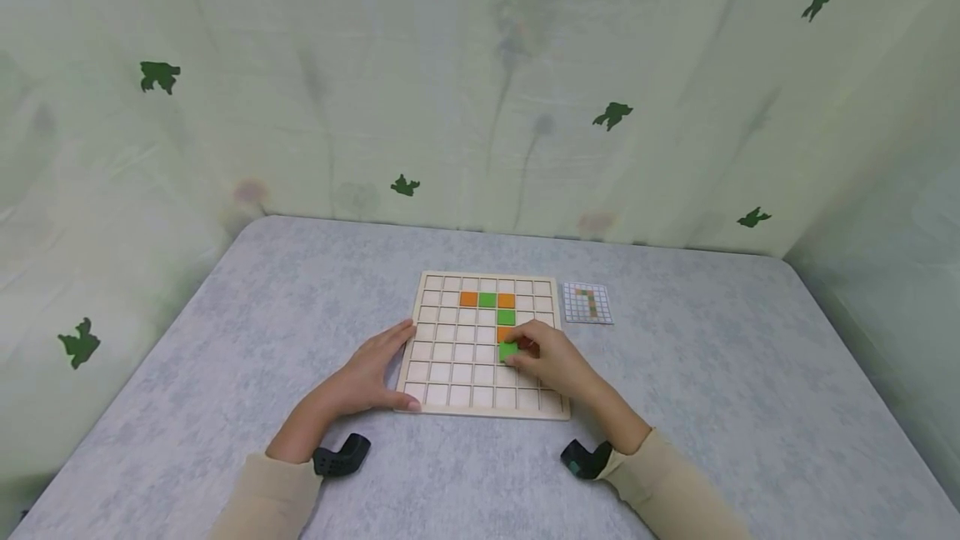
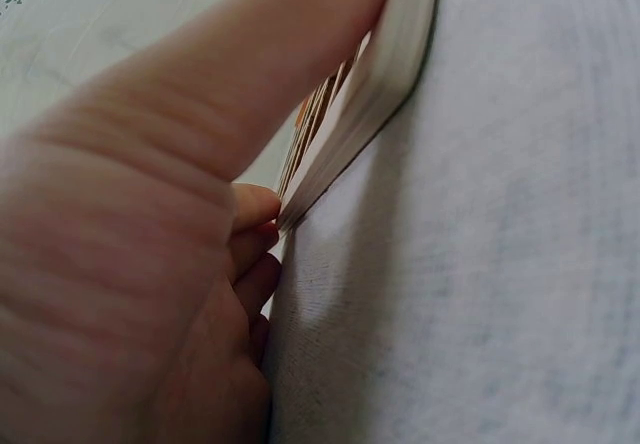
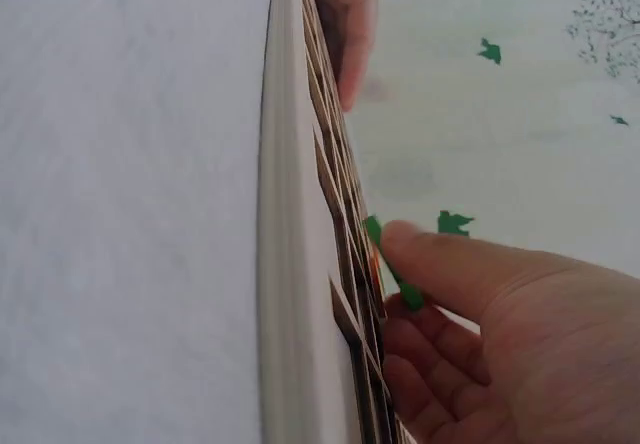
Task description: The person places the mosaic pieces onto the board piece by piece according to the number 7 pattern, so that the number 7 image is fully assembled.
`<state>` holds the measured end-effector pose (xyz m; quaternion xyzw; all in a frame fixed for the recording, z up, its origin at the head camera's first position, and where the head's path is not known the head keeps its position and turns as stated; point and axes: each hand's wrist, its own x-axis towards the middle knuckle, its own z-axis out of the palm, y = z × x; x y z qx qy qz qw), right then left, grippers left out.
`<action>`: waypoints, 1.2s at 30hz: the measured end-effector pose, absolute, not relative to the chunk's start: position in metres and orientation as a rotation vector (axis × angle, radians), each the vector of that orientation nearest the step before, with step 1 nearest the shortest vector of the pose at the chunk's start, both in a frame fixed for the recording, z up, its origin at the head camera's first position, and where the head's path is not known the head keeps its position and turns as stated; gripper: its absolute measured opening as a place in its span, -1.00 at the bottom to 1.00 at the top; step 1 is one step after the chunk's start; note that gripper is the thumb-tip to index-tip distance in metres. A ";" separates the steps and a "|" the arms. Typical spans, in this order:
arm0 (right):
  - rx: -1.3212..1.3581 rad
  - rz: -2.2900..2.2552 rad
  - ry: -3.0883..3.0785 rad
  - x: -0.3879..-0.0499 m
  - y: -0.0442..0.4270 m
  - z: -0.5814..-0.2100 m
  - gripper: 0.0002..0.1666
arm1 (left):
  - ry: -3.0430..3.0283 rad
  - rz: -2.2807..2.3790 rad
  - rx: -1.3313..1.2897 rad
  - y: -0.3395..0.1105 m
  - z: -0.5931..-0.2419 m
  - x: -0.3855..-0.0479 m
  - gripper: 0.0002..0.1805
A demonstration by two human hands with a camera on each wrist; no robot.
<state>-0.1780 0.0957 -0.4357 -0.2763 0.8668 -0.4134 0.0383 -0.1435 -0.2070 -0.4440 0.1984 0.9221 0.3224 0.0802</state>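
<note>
A wooden grid board (image 1: 462, 373) lies on the table, its square cells divided by thin raised strips. Near its top sit an orange tile (image 1: 468, 299), a green tile (image 1: 487, 300) and another orange tile (image 1: 506, 301), with more tiles running down from the right one. Between thumb and fingers my right hand (image 1: 551, 358) pinches a green square tile (image 3: 395, 264), tilted over the cell below the lowest orange tile. Along the board's left edge rests my left hand (image 1: 367, 371), fingers extended and thumb at the near left corner.
A small printed card (image 1: 588, 303) with a grid and coloured squares lies right of the board. The grey table (image 1: 697, 373) backs onto a pale curtain (image 1: 450, 90) with green leaf-like shapes. Black devices (image 1: 342, 455) are strapped to both wrists.
</note>
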 end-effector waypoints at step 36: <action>-0.828 -1.265 2.726 -0.138 0.188 -0.408 -0.41 | 2.759 0.954 0.583 -0.206 -0.444 -0.143 0.28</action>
